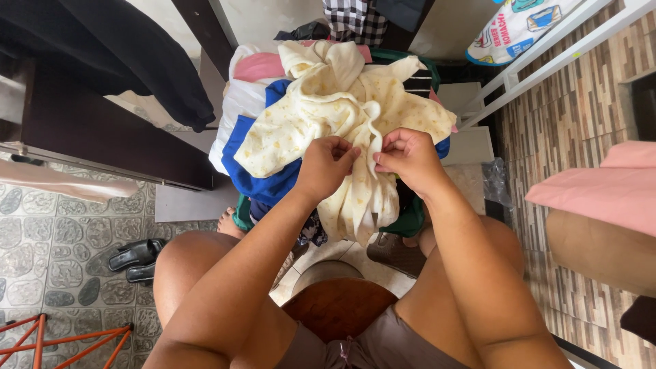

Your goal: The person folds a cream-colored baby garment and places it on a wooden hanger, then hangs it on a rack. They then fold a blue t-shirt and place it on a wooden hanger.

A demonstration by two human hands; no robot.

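While seated on a brown wooden stool (339,305), a person pinches a cream garment with small yellow print (328,116) between both hands, seen from the head camera. Left hand (326,166) and right hand (408,159) are each closed on a fold of the cloth, close together, apparently to draw out an edge. It lies atop a heap of laundry (263,171) in front of the knees, over blue, pink and white pieces. Upper right, a white printed fabric with coloured cartoon patches (516,27) hangs over a white rail (547,61). Black sandals (137,260) sit on the patterned floor tiles.
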